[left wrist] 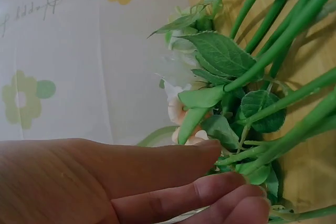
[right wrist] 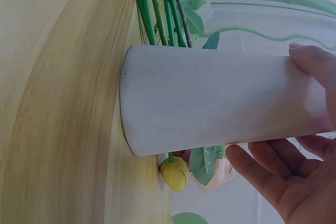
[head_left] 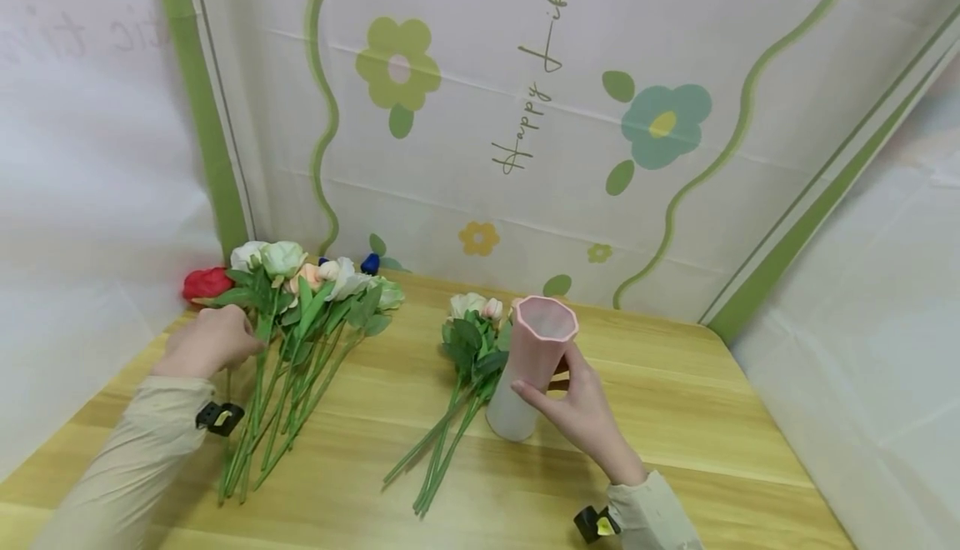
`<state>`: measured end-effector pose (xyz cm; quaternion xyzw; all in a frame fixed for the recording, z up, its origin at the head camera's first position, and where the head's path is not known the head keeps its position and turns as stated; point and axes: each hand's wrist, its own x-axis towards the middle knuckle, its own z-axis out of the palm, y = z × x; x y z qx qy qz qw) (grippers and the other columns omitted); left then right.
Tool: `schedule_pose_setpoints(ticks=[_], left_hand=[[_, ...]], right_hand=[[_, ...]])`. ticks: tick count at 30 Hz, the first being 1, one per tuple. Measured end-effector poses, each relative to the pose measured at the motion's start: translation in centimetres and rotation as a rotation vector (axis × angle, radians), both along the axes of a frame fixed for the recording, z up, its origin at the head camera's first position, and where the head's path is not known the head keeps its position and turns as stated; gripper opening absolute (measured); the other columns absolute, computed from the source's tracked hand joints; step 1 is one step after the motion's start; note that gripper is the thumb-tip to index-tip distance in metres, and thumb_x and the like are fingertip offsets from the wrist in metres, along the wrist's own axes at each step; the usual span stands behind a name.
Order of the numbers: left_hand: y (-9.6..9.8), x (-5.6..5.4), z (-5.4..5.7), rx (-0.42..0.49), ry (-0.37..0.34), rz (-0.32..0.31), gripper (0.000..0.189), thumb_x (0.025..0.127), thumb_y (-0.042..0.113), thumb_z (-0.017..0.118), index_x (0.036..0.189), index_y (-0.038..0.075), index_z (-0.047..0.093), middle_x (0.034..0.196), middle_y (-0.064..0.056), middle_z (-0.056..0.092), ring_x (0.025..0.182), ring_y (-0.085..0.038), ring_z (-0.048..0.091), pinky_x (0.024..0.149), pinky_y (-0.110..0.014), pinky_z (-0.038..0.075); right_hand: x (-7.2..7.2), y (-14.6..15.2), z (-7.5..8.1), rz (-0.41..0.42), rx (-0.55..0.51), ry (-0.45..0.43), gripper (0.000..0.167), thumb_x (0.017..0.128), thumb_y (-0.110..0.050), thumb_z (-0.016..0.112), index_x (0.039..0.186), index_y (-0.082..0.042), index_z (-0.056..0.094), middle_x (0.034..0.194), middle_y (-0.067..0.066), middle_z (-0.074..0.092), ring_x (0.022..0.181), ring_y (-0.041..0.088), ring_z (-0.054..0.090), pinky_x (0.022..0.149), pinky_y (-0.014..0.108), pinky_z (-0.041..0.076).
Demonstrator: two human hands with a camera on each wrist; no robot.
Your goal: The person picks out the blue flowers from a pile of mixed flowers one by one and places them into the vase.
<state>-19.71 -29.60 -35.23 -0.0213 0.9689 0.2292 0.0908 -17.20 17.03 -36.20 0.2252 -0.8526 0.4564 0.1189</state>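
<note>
On the left of the table lies a spread bunch of artificial flowers with long green stems. My left hand is over its left side, thumb and forefinger close together on a green flower stem. In the left wrist view the left hand's fingertips are among leaves and stems. My right hand grips a vase, pink at the rim and white below, thumb on the near side. The right wrist view shows the vase's base right at the tabletop, with the right hand's fingers around its upper part.
A smaller bunch of flowers lies just left of the vase, stems toward me. A yellow flower bud shows beyond the vase. A red flower lies by the left curtain. A printed curtain closes off the table's back.
</note>
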Motion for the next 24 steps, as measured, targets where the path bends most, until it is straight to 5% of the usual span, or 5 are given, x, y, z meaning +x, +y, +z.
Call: schedule_pose_setpoints(ticks=[5, 8, 15, 24], left_hand=[[0.3, 0.1, -0.1, -0.017, -0.039, 0.008, 0.031, 0.089, 0.023, 0.061, 0.064, 0.012, 0.048, 0.059, -0.002, 0.049, 0.053, -0.018, 0.048, 0.052, -0.037, 0.037], [0.5, -0.1, -0.2, -0.036, -0.041, 0.016, 0.029, 0.090, 0.026, 0.062, 0.072, 0.007, 0.051, 0.066, -0.008, 0.051, 0.061, -0.023, 0.052, 0.055, -0.042, 0.039], [0.9, -0.7, -0.8, -0.082, -0.009, 0.065, 0.038, 0.086, 0.022, 0.066, 0.105, -0.011, 0.058, 0.100, -0.035, 0.057, 0.081, -0.039, 0.058, 0.058, -0.054, 0.045], [1.1, -1.0, -1.1, -0.106, -0.006, 0.093, 0.037, 0.084, 0.019, 0.069, 0.105, -0.011, 0.060, 0.101, -0.038, 0.057, 0.080, -0.042, 0.060, 0.058, -0.057, 0.046]], right_hand=[[0.3, -0.1, 0.2, -0.005, 0.015, 0.001, 0.061, 0.082, -0.010, 0.081, 0.131, -0.002, 0.047, 0.107, 0.009, 0.060, 0.091, 0.023, 0.062, 0.071, 0.031, 0.055], [-0.5, 0.4, -1.1, -0.012, 0.005, 0.002, 0.063, 0.081, -0.014, 0.083, 0.132, -0.005, 0.047, 0.107, 0.009, 0.060, 0.091, 0.023, 0.062, 0.070, 0.033, 0.056], [-1.9, 1.4, -3.2, -0.011, -0.010, -0.005, 0.067, 0.081, -0.029, 0.083, 0.135, -0.016, 0.046, 0.110, 0.004, 0.060, 0.093, 0.023, 0.062, 0.071, 0.035, 0.056], [-2.0, 1.3, -3.1, -0.013, -0.019, -0.005, 0.065, 0.081, -0.035, 0.083, 0.133, -0.020, 0.048, 0.108, 0.001, 0.060, 0.092, 0.020, 0.062, 0.070, 0.038, 0.056]])
